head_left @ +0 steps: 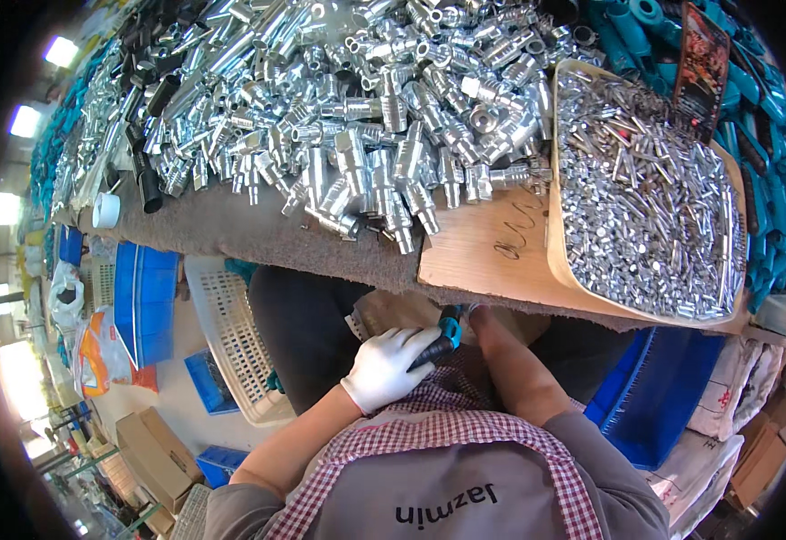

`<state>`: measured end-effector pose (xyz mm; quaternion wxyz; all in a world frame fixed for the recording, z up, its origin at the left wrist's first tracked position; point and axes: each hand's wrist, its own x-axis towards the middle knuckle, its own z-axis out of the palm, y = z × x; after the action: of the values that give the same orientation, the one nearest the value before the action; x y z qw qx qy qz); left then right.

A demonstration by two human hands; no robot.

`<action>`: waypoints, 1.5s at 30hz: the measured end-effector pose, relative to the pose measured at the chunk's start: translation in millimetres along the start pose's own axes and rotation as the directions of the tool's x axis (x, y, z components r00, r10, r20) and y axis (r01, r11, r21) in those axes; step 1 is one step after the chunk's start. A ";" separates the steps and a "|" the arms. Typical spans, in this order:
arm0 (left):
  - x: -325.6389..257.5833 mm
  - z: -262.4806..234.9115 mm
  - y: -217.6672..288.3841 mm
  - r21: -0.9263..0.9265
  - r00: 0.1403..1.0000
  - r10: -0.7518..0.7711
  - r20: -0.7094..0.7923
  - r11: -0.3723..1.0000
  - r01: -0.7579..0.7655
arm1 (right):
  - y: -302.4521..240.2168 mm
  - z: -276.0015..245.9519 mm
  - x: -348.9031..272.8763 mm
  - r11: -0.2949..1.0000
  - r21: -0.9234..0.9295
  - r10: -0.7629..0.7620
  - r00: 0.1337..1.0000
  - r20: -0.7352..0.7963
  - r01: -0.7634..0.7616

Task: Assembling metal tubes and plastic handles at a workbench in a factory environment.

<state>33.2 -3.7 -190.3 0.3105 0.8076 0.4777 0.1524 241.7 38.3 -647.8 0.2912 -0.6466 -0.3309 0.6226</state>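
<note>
In my lap, below the table edge, my left hand (388,364) wears a white glove. Its fingers are closed round a teal-and-black tool handle (442,340), which slants up toward the table edge. My right hand (481,317) is bare and reaches in under the table edge beside the handle's far end. Its fingers are hidden there, so whether it holds anything does not show. Above both hands, a large heap of shiny metal socket-like fittings (379,175) covers the table.
A cream tray (555,229) of small metal pins stands on a wooden board (465,256) at the right. Teal handles (762,171) pile up beyond it. Blue bins (145,297) and a white perforated basket (231,342) stand at the left; another blue bin (672,396) is at the right.
</note>
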 end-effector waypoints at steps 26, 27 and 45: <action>42.6 23.8 23.8 0.048 0.872 -0.311 0.379 0.947 0.317 | -96.8 -28.9 -92.1 0.819 -0.237 0.570 0.785 0.241 -0.522; 32.4 24.9 25.5 0.065 0.862 -0.326 0.389 0.943 0.327 | -110.6 -16.3 -88.8 0.814 -0.255 0.578 0.774 0.259 -0.523; 7.1 85.2 -28.6 0.094 0.907 -0.375 0.189 0.927 0.363 | -258.9 51.5 -223.7 0.953 -0.263 -0.221 0.943 -0.251 0.153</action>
<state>63.6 -17.8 -274.0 0.3579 0.7224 0.5916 -0.0063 172.1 17.9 -309.4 0.3126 -0.7232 -0.4198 0.4506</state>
